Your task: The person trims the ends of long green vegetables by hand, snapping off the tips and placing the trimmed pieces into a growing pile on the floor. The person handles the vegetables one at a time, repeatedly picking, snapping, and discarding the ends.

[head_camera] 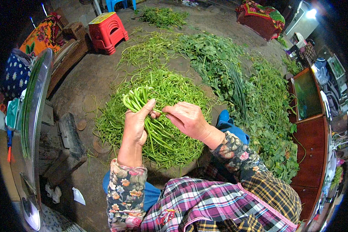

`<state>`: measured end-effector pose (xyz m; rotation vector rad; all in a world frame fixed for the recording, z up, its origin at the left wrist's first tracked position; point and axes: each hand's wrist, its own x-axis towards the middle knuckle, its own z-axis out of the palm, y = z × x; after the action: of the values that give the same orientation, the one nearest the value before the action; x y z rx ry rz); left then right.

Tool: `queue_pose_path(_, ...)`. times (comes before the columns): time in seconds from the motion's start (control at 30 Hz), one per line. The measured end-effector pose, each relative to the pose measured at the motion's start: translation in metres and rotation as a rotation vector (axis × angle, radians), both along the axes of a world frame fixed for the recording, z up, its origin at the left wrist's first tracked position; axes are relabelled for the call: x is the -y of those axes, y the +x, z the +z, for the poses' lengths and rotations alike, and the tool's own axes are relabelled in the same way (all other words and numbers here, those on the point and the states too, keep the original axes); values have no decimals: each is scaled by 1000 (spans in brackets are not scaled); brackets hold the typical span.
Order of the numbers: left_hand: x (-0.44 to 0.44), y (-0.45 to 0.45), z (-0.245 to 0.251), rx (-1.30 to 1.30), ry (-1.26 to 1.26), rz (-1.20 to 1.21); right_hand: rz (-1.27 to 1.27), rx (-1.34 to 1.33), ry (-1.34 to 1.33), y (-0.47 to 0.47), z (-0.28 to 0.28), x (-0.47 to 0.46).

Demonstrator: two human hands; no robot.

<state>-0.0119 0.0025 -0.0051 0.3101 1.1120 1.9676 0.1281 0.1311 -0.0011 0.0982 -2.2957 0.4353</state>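
Note:
My left hand (136, 124) is closed around a bundle of green leaf stalks (137, 97). Their pale ends fan out above the thumb, and the rest hang down past the palm. To the right of that bundle, my right hand (188, 119) pinches a single thin green stalk (160, 111) between thumb and fingertips. The stalk reaches into the left hand's fingers, which hide its other end. Beneath both hands a large heap of loose green stalks (174, 150) spreads over the floor.
Leafy vines (214, 58) lie right of the heap, with long thin green leaves (236, 87) across them. More stalks (153, 47) lie beyond. Stacked red plastic stools (108, 33) stand at the upper left. A metal-edged table (36, 116) is left, a brown wooden cabinet (310, 150) right.

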Motion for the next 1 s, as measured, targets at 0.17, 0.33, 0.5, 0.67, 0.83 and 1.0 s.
queue_pose_path(0.17,-7,-3,-8,-68,-12,18,8,19,-129,1,-5,-1)
queue_pose_path(0.33,3,-12,-6,-42,61,20,34,233,-261,1,-19,-4)
queue_pose_path(0.5,11,-19,19,-7,152,-21,113,492,-690,0,-17,-2)
queue_pose_path(0.67,11,-17,19,-99,290,42,171,633,-756,-6,-21,4)
queue_pose_path(0.83,24,-38,32,-340,184,426,-62,716,-707,-21,-81,-33)
queue_pose_path(1.0,46,-63,31,-237,221,506,-313,1065,-118,-28,-222,-67)
